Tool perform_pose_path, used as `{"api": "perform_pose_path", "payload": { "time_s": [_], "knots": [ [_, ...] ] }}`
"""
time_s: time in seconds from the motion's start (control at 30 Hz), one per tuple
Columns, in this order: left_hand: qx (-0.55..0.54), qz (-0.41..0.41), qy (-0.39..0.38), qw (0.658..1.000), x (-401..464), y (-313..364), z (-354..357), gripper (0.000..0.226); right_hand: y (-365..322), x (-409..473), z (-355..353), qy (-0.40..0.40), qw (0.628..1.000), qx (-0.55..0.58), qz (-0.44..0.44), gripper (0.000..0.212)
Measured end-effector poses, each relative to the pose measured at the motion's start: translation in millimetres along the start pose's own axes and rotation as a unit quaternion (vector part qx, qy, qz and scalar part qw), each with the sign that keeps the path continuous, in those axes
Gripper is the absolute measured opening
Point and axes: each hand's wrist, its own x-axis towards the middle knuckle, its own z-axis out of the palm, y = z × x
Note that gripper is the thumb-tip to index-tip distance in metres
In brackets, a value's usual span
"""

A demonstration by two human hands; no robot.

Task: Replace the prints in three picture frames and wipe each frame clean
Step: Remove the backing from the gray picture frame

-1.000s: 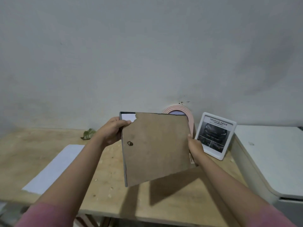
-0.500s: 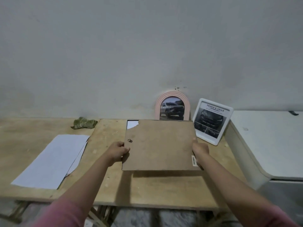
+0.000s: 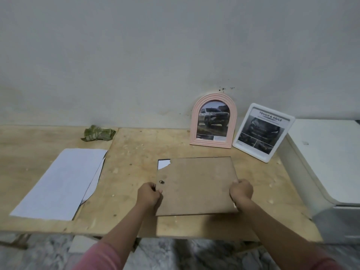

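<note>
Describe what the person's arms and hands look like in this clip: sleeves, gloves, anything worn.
Both hands, left hand and right hand, are bare: no gloves, and no rings, watch or bracelets show. The forearms are uncovered. Pink sleeves begin near the elbows at the bottom edge of the view, plain, with no visible pattern or markings.

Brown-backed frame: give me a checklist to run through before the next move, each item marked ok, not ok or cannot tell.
1. Both hands grip the brown-backed frame, left hand and right hand on opposite edges: ok.
2. Backing board intact: not ok, far left corner broken, white showing.
3. Frame resting flat on the table: cannot tell.
4. Loose sheets within reach on the left: ok.
5. Cloth available for wiping: ok.
6. Pink arched frame and white frame standing clear: ok.
</note>
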Motion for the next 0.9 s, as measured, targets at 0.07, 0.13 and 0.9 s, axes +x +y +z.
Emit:
{"api": "perform_pose_path", "payload": {
  "time_s": [0.07, 0.13, 0.9],
  "knots": [
    [0.011, 0.010, -0.002, 1.000, 3, -7, 4, 0.012, 5, 2, 7, 0.004, 1.000, -0.018, 0.005, 0.023],
    [0.016, 0.020, 0.001, 1.000, 5, -14, 6, 0.012, 10, 2, 12, 0.004, 0.999, -0.034, 0.007, 0.023],
    [0.196, 0.166, -0.094, 0.962, -15, -42, -1, 0.136, -118, -87, 139, -0.240, 0.756, -0.320, -0.518, 0.052]
  ]
}}
